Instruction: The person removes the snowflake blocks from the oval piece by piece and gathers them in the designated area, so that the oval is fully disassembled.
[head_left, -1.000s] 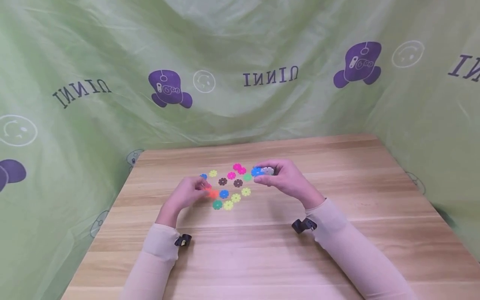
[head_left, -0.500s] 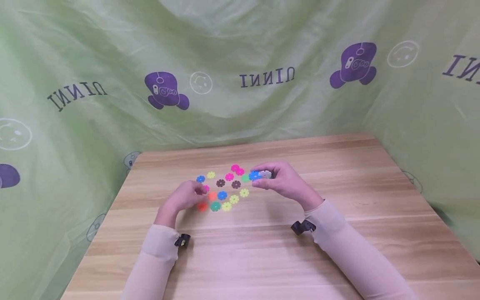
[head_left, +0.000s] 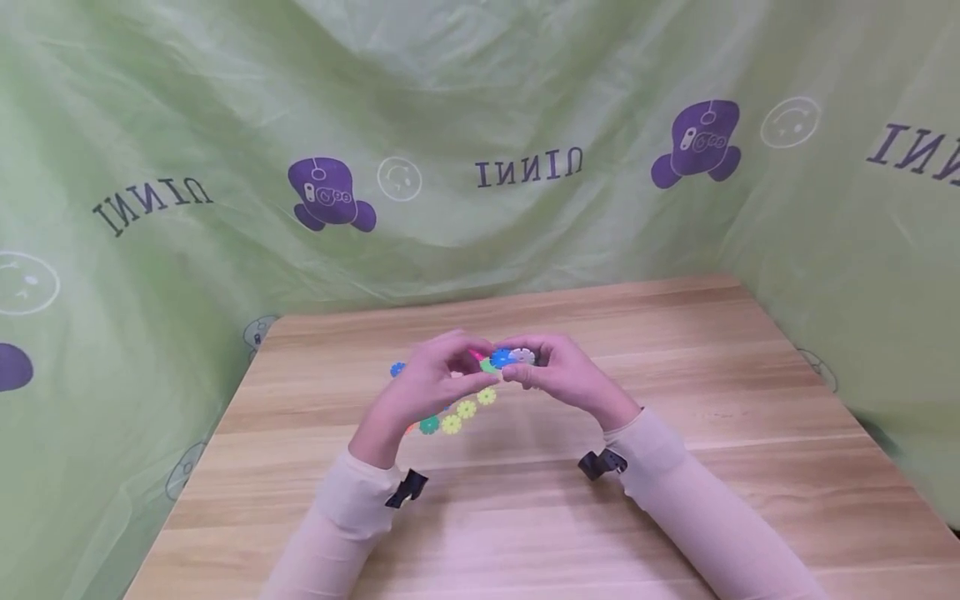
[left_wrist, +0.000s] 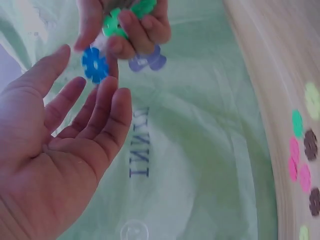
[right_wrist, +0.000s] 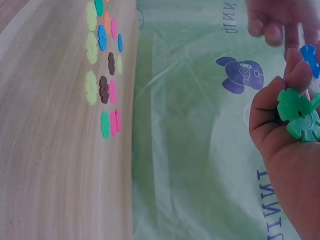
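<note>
My right hand (head_left: pixel 562 371) pinches a small built piece of plastic snowflake discs above the table. A blue disc (head_left: pixel 500 358) sticks out at its left end, joined to a white disc (head_left: pixel 522 356). Lower in the same palm, green discs (right_wrist: pixel 294 106) lie under the curled fingers in the right wrist view. Close by on the left is my left hand (head_left: pixel 420 383), with nothing in it. Its thumb and fingers spread around the blue disc's free side, fingertips right near the disc in the left wrist view.
Loose discs lie flat on the wooden table (head_left: pixel 645 508) under and behind the left hand, among them yellow (head_left: pixel 467 409), teal (head_left: pixel 429 425), pink (right_wrist: pixel 113 92) and brown (right_wrist: pixel 103 90) ones. A green printed curtain (head_left: pixel 465 250) hangs behind the table.
My left hand has come away from the loose discs, moving right and up to the right hand. An orange disc it held earlier was left on the table. The right hand keeps its grip.
</note>
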